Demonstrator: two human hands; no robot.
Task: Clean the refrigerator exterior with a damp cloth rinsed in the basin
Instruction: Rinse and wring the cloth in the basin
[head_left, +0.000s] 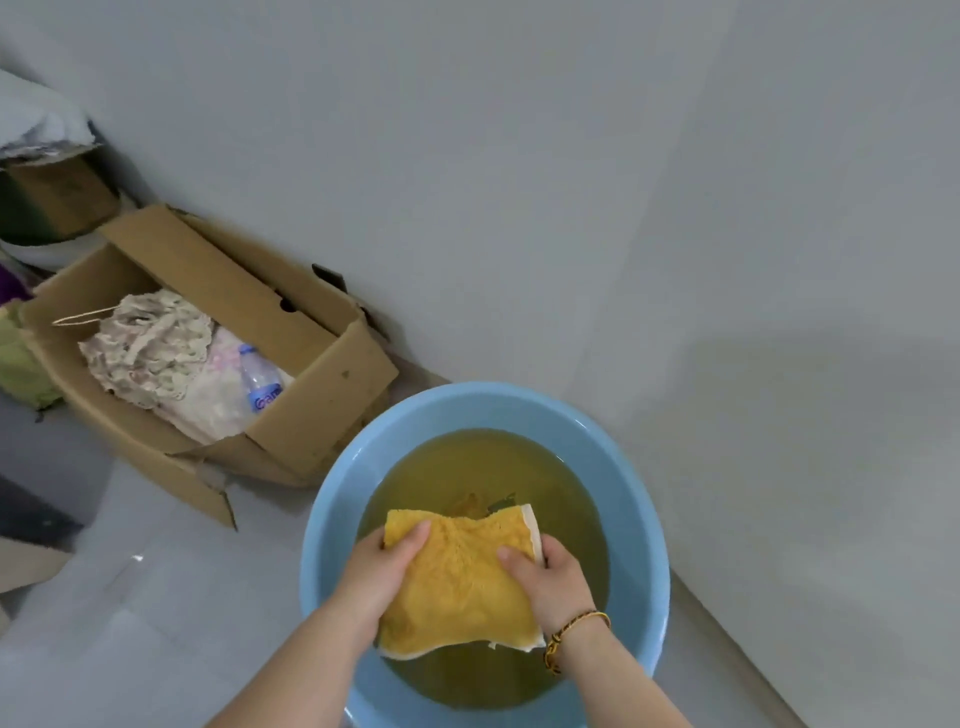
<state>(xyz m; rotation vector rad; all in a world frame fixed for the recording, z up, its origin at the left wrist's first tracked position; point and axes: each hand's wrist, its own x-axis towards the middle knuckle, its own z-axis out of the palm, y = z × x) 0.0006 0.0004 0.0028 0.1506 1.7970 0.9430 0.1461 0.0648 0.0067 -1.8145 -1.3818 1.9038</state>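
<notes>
Hands (467, 577) gripping cloth (460, 587) over basin (332, 499)

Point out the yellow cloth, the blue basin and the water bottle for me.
yellow cloth (462, 587): head view, middle of the fabric.
blue basin (636, 499): head view, right inner wall.
water bottle (258, 376): head view, clear body.

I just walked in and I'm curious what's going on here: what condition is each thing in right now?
Yellow cloth: bunched, held over the water by both hands.
Blue basin: on the floor, filled with yellowish murky water.
Left hand: closed on the cloth's left side.
Right hand: closed on the cloth's right side.
Cardboard box: open, flaps up, holding fabric.
Plastic bottle: lying in the box, capped.
</notes>
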